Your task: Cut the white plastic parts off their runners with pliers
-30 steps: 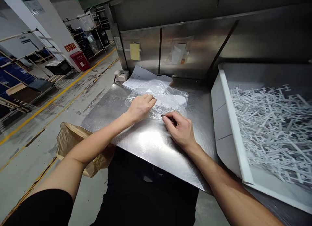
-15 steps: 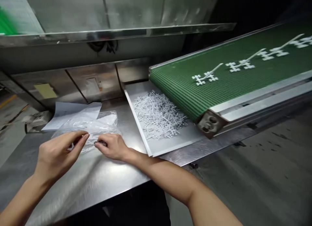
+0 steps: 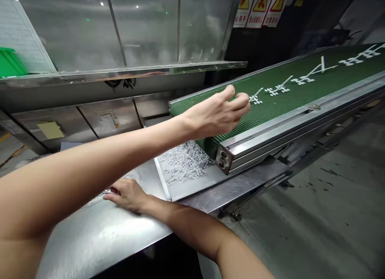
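Note:
My left hand (image 3: 221, 112) reaches across to the conveyor. Its fingers are bent, with a gap between thumb and index finger, and nothing shows held. Just beyond the fingertips, a white moulded plastic piece with a thin stem (image 3: 256, 97) lies on the green belt (image 3: 270, 104), partly covered by the hand. My right hand (image 3: 128, 194) rests low over the steel table (image 3: 120, 235), closed around a small metal tool (image 3: 107, 191); mostly the tip shows. Clear plastic bag film (image 3: 95, 199) lies beside it, largely hidden under my left forearm.
Several more white pieces (image 3: 303, 79) lie in a row along the belt. Under its end, a white tray (image 3: 192, 191) holds a heap of small white plastic parts (image 3: 183, 162). A metal shelf (image 3: 135, 72) runs above, with a green bin (image 3: 12, 62) at left.
My left hand has left the plastic bag and swung right and up to the belt, its fingers parting. My right hand stays by the bag. The view has shifted slightly.

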`<state>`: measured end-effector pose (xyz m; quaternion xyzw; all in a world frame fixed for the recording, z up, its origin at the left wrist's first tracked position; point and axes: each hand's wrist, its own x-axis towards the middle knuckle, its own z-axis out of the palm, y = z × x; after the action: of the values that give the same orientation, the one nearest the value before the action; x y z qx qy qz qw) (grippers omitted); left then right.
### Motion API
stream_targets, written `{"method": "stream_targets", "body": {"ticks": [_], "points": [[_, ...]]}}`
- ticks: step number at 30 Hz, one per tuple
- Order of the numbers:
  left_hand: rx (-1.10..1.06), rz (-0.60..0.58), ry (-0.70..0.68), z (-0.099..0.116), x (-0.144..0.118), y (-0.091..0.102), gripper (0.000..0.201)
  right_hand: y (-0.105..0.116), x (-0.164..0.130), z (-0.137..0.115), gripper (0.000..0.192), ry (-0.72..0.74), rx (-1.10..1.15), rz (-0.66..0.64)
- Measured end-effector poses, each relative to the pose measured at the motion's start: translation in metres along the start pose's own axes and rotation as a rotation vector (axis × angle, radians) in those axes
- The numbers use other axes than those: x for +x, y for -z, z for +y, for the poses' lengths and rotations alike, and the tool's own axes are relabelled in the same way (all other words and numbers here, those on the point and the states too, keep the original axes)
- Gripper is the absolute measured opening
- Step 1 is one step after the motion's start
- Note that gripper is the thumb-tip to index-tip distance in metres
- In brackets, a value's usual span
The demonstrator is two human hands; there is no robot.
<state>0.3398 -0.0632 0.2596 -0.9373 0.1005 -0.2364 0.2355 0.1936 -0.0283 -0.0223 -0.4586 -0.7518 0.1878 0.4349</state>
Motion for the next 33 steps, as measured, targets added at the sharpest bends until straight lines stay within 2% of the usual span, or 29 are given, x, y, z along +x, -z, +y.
{"method": "stream_targets", "body": {"ticks": [3,5,7,10,13,16,18,20,23,25,28,30,33], "points": [[0.084,-0.049,0.095,-0.005,0.032,-0.028,0.024,-0.003,-0.001,0.001,0.020,0.035,-0.001,0.002],[0.151,-0.104,0.078,-0.009,0.039,-0.036,0.021,-0.006,-0.001,0.003,0.022,0.066,-0.006,0.011],[0.213,-0.156,0.027,-0.014,0.038,-0.031,0.024,-0.008,0.000,0.006,0.023,0.084,-0.017,0.017],[0.227,-0.159,0.008,-0.022,0.014,-0.005,0.031,-0.007,0.001,0.007,0.024,0.074,-0.017,0.019],[0.160,-0.068,0.122,-0.027,-0.046,0.027,0.032,0.001,0.002,0.002,0.019,0.018,0.029,0.037],[0.063,0.048,0.341,-0.014,-0.143,0.042,0.029,0.010,0.003,-0.006,0.015,-0.041,0.109,0.048],[-0.027,0.107,0.523,0.009,-0.216,0.039,0.025,0.012,0.002,-0.007,0.012,-0.064,0.181,0.040],[-0.141,0.155,0.692,0.040,-0.284,0.028,0.020,0.011,0.000,-0.004,0.014,-0.102,0.253,0.044],[-0.289,0.191,0.920,0.087,-0.359,0.004,0.020,0.009,-0.003,0.005,0.022,-0.164,0.341,0.024],[-0.363,0.194,1.065,0.108,-0.388,-0.011,0.019,0.009,-0.004,0.011,0.028,-0.208,0.367,0.013],[-0.457,0.176,1.228,0.121,-0.404,-0.027,0.016,0.014,-0.004,0.015,0.036,-0.279,0.343,0.050],[-0.513,0.172,1.260,0.120,-0.405,-0.034,0.014,0.017,-0.005,0.014,0.037,-0.299,0.313,0.062],[-0.620,0.216,1.237,0.115,-0.403,-0.045,0.011,0.020,-0.006,0.013,0.035,-0.287,0.246,0.080]]}}
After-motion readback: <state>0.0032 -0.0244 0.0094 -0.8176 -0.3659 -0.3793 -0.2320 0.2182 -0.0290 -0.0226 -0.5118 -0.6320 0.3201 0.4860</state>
